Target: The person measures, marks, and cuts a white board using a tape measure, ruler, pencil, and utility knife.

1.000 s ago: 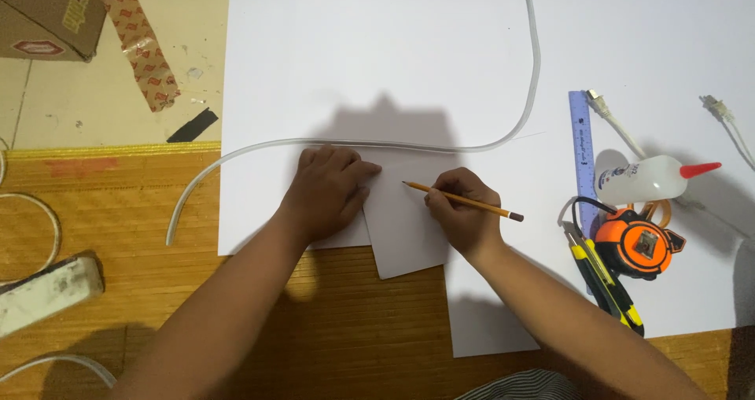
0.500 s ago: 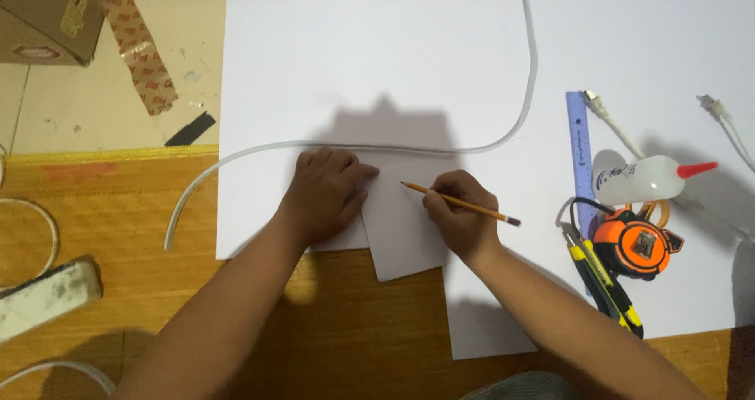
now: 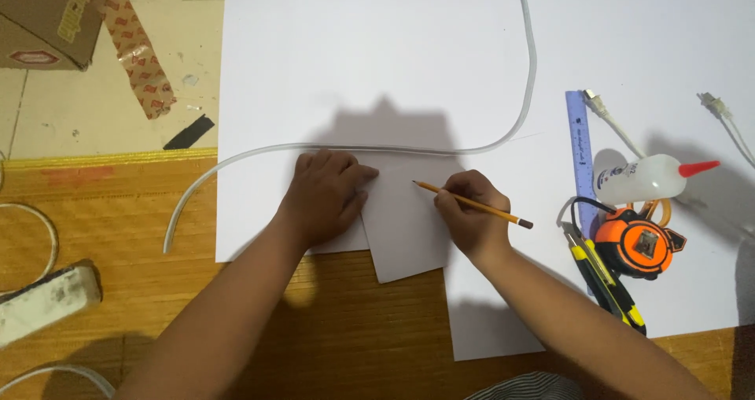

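A home floor used as a craft spot: a woven straw mat (image 3: pixel 118 211) on pale tiles (image 3: pixel 94 109), white paper sheets (image 3: pixel 377 62), a ruler (image 3: pixel 580 148), a glue bottle (image 3: pixel 641 178), a tape measure (image 3: pixel 638 243), a utility knife (image 3: pixel 604 278) and a taped cardboard box (image 3: pixel 47 18).

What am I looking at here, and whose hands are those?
The picture comes from a camera worn on a person's head, looking down at their own two bare hands. The left hand presses flat on a small white card lying over a big white paper sheet. The right hand has its grip on a yellow wooden pencil, tip on the card. A thin white cable curves across the sheet. To the right lie a purple plastic ruler, a white glue bottle with a red tip, an orange tape measure and a yellow and black utility knife. Underneath is a woven yellow-brown mat.
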